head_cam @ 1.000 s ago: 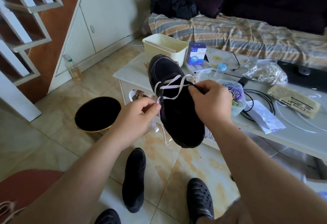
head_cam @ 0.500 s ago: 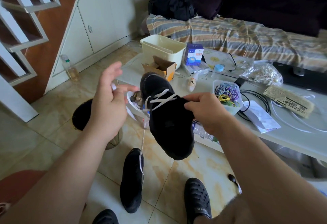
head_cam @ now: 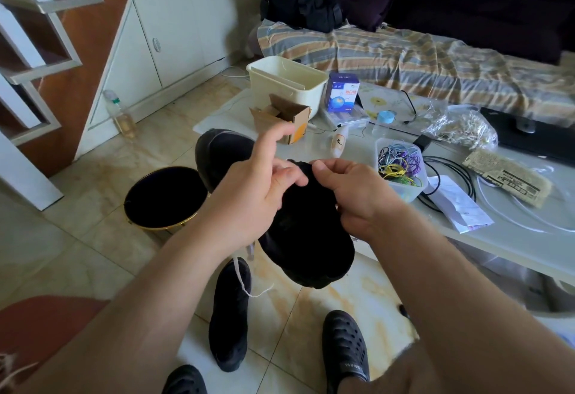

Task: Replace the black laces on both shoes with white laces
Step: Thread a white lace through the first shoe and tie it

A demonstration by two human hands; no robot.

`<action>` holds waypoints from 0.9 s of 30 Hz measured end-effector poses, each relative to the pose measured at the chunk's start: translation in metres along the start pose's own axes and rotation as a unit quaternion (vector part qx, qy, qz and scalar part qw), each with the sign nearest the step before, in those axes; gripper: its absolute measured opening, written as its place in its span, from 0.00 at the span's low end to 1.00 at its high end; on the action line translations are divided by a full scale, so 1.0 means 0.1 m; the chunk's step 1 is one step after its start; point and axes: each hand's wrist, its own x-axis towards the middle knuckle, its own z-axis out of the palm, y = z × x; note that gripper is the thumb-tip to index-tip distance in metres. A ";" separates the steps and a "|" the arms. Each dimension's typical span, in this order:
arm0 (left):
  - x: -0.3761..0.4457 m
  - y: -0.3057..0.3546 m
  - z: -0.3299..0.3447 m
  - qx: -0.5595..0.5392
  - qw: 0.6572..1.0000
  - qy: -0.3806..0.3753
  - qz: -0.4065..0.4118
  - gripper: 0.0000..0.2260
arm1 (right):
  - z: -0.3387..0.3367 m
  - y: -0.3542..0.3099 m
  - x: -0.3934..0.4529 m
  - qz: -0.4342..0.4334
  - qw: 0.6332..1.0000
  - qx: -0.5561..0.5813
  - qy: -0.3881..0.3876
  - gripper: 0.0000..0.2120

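Holding shoe [head_cam: 298, 232] aloft; right hand [head_cam: 351, 194] fingers grip its tongue edge; left hand [head_cam: 258, 188] fingers pinch at the eyelets, contents hidden; white lace [head_cam: 241, 278] limp, light, dangling below them; grab its tip.

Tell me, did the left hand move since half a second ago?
Yes. The left hand has come down and rightward onto the held shoe, next to the right hand. Before, it was raised open near the cardboard box.
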 end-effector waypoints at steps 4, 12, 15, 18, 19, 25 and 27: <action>-0.02 -0.04 0.05 0.038 0.998 -0.046 -0.001 0.19 | 0.02 0.04 -0.01 0.010 1.000 -0.009 -0.001 0.07; -0.01 -0.06 0.07 0.040 0.999 0.002 -0.007 0.33 | 0.02 0.05 -0.01 0.021 1.000 0.009 0.001 0.04; 0.02 -0.07 0.02 -0.057 0.997 0.029 -0.051 0.29 | 0.02 0.01 -0.04 0.029 0.998 0.046 -0.019 0.08; 0.04 -0.05 -0.02 -0.129 0.986 0.045 -0.098 0.24 | 0.01 0.00 -0.05 0.048 0.994 0.077 -0.053 0.16; 0.04 -0.05 -0.02 -0.131 0.984 0.055 -0.109 0.22 | 0.01 0.00 -0.04 0.051 0.993 0.084 -0.063 0.17; 0.04 -0.07 -0.03 -0.040 0.987 0.116 -0.101 0.24 | -0.04 -0.01 -0.05 0.045 0.990 0.070 -0.115 0.14; 0.03 -0.05 -0.05 -0.033 0.988 0.125 -0.089 0.26 | -0.07 -0.03 -0.05 0.038 0.988 0.070 -0.134 0.15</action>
